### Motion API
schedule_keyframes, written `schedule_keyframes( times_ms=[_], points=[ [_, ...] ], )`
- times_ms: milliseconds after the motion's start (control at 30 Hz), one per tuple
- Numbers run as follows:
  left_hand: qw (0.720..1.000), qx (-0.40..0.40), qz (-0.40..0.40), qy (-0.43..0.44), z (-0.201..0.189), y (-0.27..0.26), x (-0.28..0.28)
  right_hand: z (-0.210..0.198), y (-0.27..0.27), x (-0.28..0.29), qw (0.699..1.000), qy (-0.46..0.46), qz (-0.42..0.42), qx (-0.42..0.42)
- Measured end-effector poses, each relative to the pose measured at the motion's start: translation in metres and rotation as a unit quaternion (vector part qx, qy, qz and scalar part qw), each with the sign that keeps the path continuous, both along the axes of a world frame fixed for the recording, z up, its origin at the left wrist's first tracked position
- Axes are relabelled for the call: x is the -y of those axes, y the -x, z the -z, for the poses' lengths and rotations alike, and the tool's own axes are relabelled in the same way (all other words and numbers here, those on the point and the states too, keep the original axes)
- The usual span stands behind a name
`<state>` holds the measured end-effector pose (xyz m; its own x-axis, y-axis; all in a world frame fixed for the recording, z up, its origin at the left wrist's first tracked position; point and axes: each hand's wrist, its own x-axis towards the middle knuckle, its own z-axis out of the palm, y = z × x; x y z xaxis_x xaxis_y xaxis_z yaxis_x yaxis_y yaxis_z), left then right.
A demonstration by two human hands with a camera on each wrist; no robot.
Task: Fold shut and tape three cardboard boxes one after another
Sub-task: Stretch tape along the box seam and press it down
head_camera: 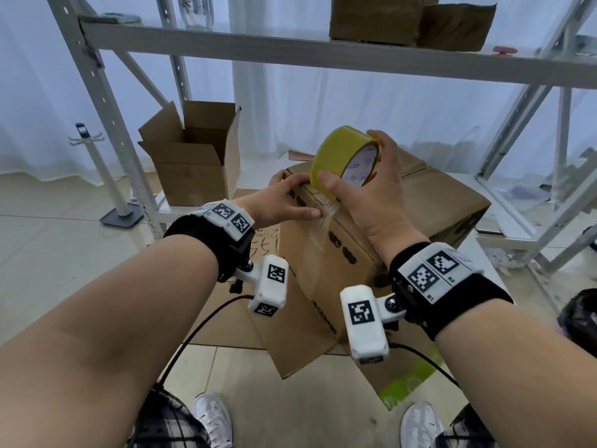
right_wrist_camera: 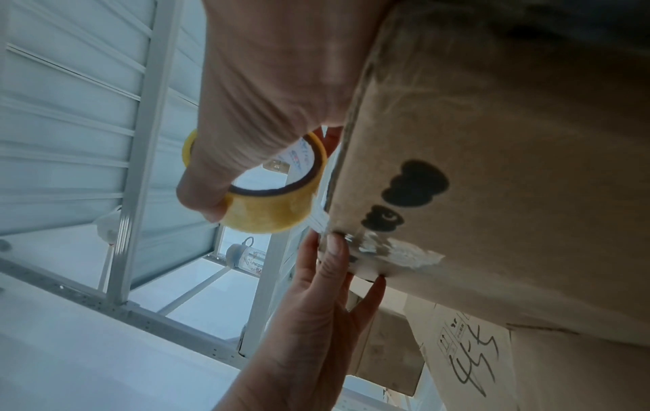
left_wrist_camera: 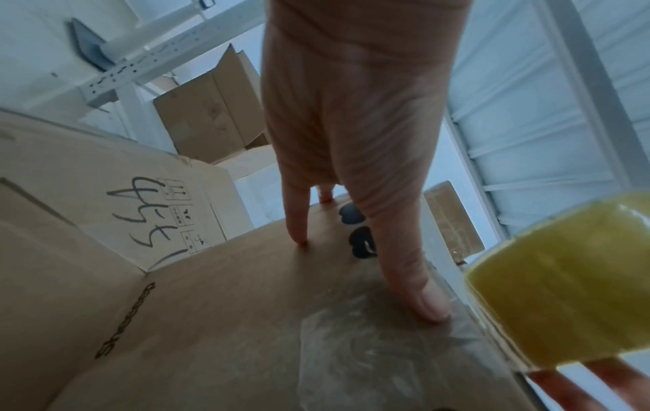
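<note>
While left hand (head_camera: pixel 284 202) pressed tape end flat on box (head_camera: pixel 420 202), right hand (head_camera: pixel 365 189) gripped roll (head_camera: pixel 339 160) just above near edge; seam ran away.

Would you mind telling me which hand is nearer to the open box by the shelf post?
Left. The left hand presses on the near box, on the open box's side; the right hand holds the tape roll farther away.

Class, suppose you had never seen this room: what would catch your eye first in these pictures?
First the yellow tape roll, gripped by the right hand above the near top edge of the closed cardboard box. The left hand presses the tape end onto the box; an open box stands behind.
</note>
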<state>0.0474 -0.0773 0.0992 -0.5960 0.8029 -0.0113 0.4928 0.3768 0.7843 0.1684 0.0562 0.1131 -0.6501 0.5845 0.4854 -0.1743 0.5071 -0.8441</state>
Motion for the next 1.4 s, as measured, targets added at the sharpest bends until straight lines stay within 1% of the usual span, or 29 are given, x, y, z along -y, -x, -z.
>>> schedule_keyframes(
  times_ms=[100,200,267,333,400,500,733,800,900,1067,1167,1267,1400],
  points=[
    [1.000,0.002,-0.008,-0.026,0.001,0.002,-0.002,-0.002,0.000,-0.005,0.999,-0.004,0.028,-0.015],
    [1.000,-0.014,-0.009,-0.024,0.005,0.005,0.000,-0.001,0.000,-0.006,1.000,0.001,0.019,-0.012],
    [0.999,-0.001,-0.016,-0.043,0.007,0.005,-0.002,0.000,0.000,-0.007,1.000,0.004,0.019,-0.011],
    [0.997,0.007,-0.041,-0.065,0.006,0.002,-0.008,0.000,0.001,-0.008,1.000,0.002,0.024,-0.010],
    [0.997,-0.010,-0.061,-0.055,0.006,0.002,-0.014,0.000,0.002,-0.010,0.999,0.006,0.038,-0.008],
    [0.997,-0.023,-0.069,-0.035,0.004,0.003,-0.017,0.000,0.004,-0.014,0.999,0.021,0.049,-0.010],
    [0.997,-0.026,-0.076,-0.018,0.000,0.002,-0.019,-0.002,0.007,-0.023,0.999,0.037,0.020,0.011],
    [0.996,-0.032,-0.081,-0.011,0.000,0.003,-0.019,-0.006,0.005,-0.029,0.999,0.016,-0.002,0.033],
    [0.996,-0.027,-0.081,-0.009,-0.001,0.004,-0.020,-0.013,0.002,-0.037,0.997,-0.045,-0.020,0.061],
    [0.997,-0.008,-0.082,-0.013,0.001,0.003,-0.019,-0.021,-0.006,-0.066,0.987,-0.135,0.020,0.090],
    [0.996,-0.007,-0.086,-0.008,-0.003,0.001,-0.020,-0.013,-0.004,-0.071,0.987,-0.132,0.031,0.082],
    [0.995,-0.026,-0.090,0.018,-0.007,0.001,-0.024,-0.010,0.000,-0.072,0.990,-0.117,0.030,0.073],
    [0.993,-0.045,-0.100,0.044,-0.010,-0.001,-0.031,-0.009,0.001,-0.073,0.988,-0.131,0.033,0.072]
  ],
)
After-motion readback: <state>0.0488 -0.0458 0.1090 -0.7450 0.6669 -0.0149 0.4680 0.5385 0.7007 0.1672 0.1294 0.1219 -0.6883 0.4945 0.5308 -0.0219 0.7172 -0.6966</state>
